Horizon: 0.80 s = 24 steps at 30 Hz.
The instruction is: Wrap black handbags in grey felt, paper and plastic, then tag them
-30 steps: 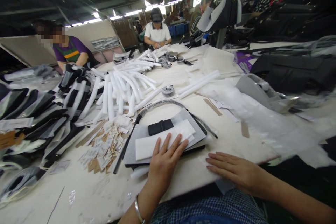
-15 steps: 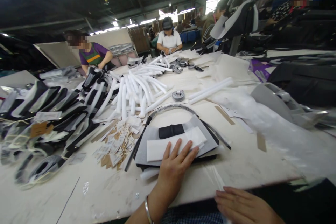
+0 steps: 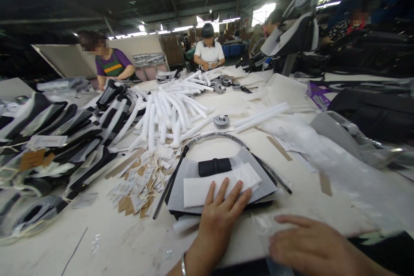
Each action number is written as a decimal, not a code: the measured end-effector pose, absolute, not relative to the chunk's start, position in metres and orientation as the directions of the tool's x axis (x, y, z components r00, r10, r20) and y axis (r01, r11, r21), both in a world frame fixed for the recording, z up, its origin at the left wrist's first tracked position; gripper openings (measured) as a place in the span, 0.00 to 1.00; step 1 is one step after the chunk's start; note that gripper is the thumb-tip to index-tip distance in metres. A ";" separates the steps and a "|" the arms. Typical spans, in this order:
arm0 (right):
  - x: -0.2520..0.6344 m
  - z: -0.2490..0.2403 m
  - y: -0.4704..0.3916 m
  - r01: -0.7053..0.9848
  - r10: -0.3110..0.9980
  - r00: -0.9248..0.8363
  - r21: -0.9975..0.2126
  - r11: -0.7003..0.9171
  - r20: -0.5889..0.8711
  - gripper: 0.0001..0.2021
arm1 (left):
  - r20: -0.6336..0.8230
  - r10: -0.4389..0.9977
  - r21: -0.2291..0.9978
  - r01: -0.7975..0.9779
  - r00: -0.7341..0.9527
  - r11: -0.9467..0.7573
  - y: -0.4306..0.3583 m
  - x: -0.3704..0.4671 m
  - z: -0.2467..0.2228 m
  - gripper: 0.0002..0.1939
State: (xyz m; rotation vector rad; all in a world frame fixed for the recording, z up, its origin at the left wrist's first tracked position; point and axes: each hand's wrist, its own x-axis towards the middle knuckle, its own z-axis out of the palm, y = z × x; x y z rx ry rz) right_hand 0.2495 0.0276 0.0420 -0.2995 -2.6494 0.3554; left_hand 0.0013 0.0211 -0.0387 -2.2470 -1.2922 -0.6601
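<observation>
A black bag (image 3: 171, 207) lies flat near the table's front edge, with a grey sheet (image 3: 181, 170) over it and its wrapped handle (image 3: 220, 134) arched behind. On the sheet are a black strap piece (image 3: 214, 167) and a folded white sheet (image 3: 196, 189). My left hand (image 3: 221, 215) lies open on the white sheet, fingers spread. Right of the bag, my right hand (image 3: 307, 239) is over the table edge beside a clear plastic piece (image 3: 263, 224). Its index finger is stretched out and the others are bent; no held thing can be made out.
White foam tubes (image 3: 168, 112) are heaped behind the bag. Tags (image 3: 139, 185) and wrapped black bags (image 3: 84, 138) lie to the left. A grey coil (image 3: 221, 121) sits behind the handle, and plastic film (image 3: 323, 155) stretches rightward. Several people work around the table, one in white (image 3: 209, 54).
My right hand has moved up and over the table edge, its index finger now apart from the others. My left hand stays on the white sheet. The view has shifted slightly.
</observation>
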 end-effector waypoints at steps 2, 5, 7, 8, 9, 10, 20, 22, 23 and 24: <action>0.236 0.051 0.058 0.328 0.385 -0.796 -0.202 0.923 0.466 0.17 | 0.629 0.644 -0.150 0.881 0.434 -0.448 0.021 0.002 -0.040 0.19; 0.203 0.050 0.111 0.477 0.466 -0.794 -0.076 0.876 0.390 0.19 | 0.670 0.612 -0.152 0.884 0.421 -0.443 0.023 0.004 -0.043 0.19; 0.180 0.044 0.139 0.563 0.555 -0.794 -0.046 0.825 0.247 0.19 | 0.694 0.590 -0.149 0.885 0.412 -0.442 0.024 0.005 -0.045 0.18; 0.171 0.040 0.149 0.600 0.597 -0.785 -0.038 0.799 0.164 0.20 | 0.708 0.579 -0.145 0.886 0.404 -0.441 0.025 0.006 -0.046 0.18; 0.164 0.037 0.155 0.630 0.630 -0.771 -0.032 0.776 0.088 0.20 | 0.722 0.568 -0.140 0.887 0.395 -0.440 0.026 0.006 -0.046 0.17; 0.159 0.034 0.159 0.652 0.653 -0.757 -0.026 0.758 0.027 0.19 | 0.736 0.557 -0.132 0.889 0.384 -0.438 0.027 0.007 -0.047 0.17; 0.154 0.033 0.157 0.691 0.691 -0.721 0.029 0.722 -0.049 0.17 | 0.738 0.569 -0.097 0.891 0.364 -0.444 0.026 0.007 -0.048 0.17; 0.157 0.034 0.162 0.685 0.685 -0.727 0.016 0.728 -0.049 0.15 | 0.727 0.573 -0.108 0.888 0.377 -0.447 0.027 0.006 -0.048 0.16; 0.160 0.035 0.162 0.684 0.684 -0.728 0.008 0.729 -0.056 0.15 | 0.720 0.579 -0.112 0.887 0.383 -0.447 0.027 0.006 -0.048 0.17; 0.166 0.036 0.161 0.684 0.683 -0.729 -0.007 0.729 -0.051 0.14 | 0.711 0.587 -0.114 0.887 0.388 -0.447 0.026 0.005 -0.047 0.17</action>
